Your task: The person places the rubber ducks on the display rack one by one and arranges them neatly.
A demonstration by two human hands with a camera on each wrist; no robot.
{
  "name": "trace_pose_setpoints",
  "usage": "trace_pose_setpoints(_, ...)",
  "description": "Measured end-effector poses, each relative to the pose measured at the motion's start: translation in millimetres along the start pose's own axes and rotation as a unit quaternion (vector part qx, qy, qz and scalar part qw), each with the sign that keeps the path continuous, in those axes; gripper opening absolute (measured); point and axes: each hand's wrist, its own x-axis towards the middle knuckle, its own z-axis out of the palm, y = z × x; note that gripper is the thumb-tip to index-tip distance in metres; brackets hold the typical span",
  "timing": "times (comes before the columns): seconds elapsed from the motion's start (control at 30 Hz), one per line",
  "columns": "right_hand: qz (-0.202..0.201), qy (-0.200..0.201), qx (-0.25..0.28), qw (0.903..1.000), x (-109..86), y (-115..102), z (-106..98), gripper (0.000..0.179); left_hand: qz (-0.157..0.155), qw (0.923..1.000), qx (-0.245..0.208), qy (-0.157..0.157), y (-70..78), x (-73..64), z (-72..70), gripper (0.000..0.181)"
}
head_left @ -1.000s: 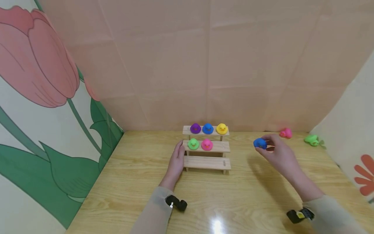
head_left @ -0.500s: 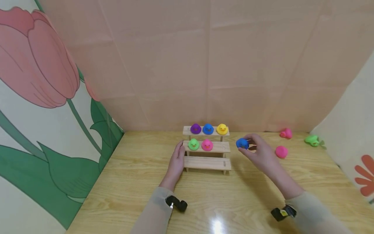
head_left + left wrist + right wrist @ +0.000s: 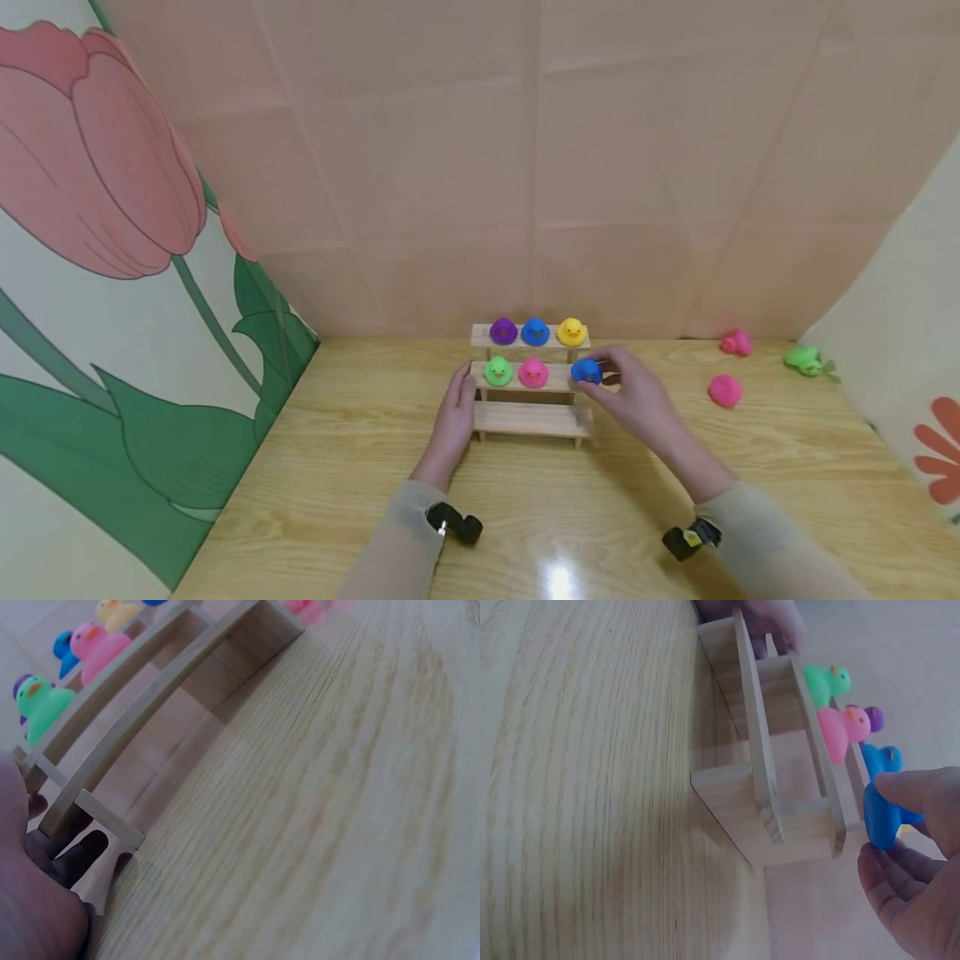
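A three-tier wooden display stand [image 3: 531,418] stands on the table. My left hand [image 3: 452,408] holds its left end; in the left wrist view the fingers [image 3: 81,855] reach in by the end of the lower tiers. My right hand [image 3: 633,398] pinches a blue rubber duck [image 3: 586,372] between thumb and fingers at the right end of the middle tier. Whether the duck touches the tier is unclear. Left of it on that tier sit a green duck [image 3: 498,372] and a pink duck [image 3: 533,372]. Purple [image 3: 503,331], blue [image 3: 536,332] and yellow [image 3: 572,332] ducks occupy the top tier.
On the table's right side lie a pink duck [image 3: 725,391], another pink duck [image 3: 737,342] on its side and a green duck [image 3: 804,361] near the right wall. A pink-beige sheet [image 3: 420,208] hangs behind the table [image 3: 360,467]. Nothing sits on the lowest tier.
My right hand has carried the blue duck leftward to the middle tier's right end, uncovering a pink duck on the table. The left hand has stayed at the stand.
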Motion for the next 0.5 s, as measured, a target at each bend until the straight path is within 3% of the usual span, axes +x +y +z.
trace_pose_setpoints(0.2,-0.007,0.002,0.003,1.0000,3.4,-2.2,9.6,0.042,0.003,1.0000,-0.005,-0.002,0.5,0.5,0.4,0.061)
trace_pose_setpoints(0.5,0.016,-0.018,-0.001,0.9997,5.7,-0.4,17.4,0.045,0.000,1.0000,-0.003,-0.001,0.9,0.1,0.4,0.061)
